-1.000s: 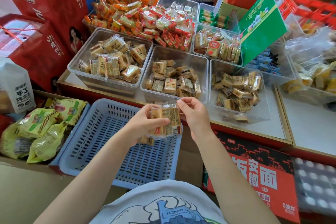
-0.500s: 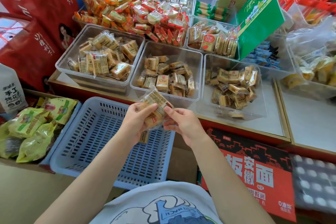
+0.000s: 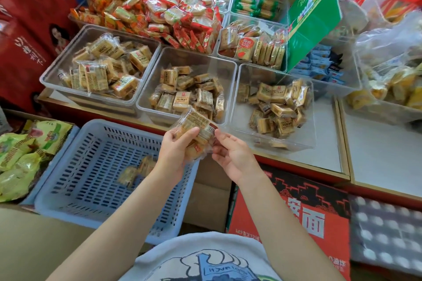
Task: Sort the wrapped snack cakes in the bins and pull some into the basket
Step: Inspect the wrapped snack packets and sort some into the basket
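Glossy clear-film snack cakes (image 3: 194, 131), clear plastic bins (image 3: 146, 100), matt perforated plastic basket (image 3: 68, 162)

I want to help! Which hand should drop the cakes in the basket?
Left. The left hand grips the clear-wrapped snack cakes right above the blue slotted plastic basket; the right hand only touches their edge.

Left hand (image 3: 174, 151) grips snack cakes (image 3: 196, 128) over basket (image 3: 91, 166).

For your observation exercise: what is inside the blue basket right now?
Inside the blue basket lie a few wrapped snack cakes, blurred, so the count is unclear. The left forearm covers part of the floor; anything beneath it cannot be seen.
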Demonstrator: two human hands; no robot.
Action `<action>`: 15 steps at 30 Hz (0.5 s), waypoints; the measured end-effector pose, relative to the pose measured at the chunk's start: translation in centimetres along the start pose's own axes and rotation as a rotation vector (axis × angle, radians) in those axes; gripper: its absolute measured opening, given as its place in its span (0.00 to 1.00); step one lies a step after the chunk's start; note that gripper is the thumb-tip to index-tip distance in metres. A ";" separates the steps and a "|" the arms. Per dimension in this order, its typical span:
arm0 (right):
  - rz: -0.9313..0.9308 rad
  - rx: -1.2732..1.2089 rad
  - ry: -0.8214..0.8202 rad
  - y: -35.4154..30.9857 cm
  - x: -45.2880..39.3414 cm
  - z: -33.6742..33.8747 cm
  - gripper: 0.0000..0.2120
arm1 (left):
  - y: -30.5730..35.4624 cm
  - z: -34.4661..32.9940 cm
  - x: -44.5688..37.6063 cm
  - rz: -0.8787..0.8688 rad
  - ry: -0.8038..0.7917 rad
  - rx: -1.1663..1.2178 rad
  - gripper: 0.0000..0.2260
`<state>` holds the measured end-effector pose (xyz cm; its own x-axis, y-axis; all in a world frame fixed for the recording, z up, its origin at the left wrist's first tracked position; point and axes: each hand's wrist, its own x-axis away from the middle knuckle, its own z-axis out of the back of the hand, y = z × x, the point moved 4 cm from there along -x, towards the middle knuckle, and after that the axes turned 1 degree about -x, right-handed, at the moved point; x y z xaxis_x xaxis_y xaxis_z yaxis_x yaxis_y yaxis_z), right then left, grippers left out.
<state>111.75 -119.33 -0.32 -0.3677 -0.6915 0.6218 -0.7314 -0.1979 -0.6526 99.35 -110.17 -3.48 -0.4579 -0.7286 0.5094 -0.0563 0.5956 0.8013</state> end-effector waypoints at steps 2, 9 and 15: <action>-0.021 -0.038 -0.033 -1.0 -0.2 1.2 0.02 | -0.6 -1.3 -0.2 0.021 -0.015 0.037 0.42; 0.127 0.368 -0.131 -3.3 -1.9 3.6 0.06 | -1.8 -3.6 -0.3 -0.014 0.162 0.033 0.34; 0.113 0.433 -0.171 -3.1 -3.0 4.3 0.07 | -1.6 -4.2 -0.4 -0.046 0.184 -0.036 0.36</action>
<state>117.58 -119.63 -1.96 -0.3049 -0.8227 0.4798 -0.3719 -0.3609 -0.8552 103.30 -112.26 -3.62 -0.2859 -0.8061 0.5181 -0.0398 0.5502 0.8341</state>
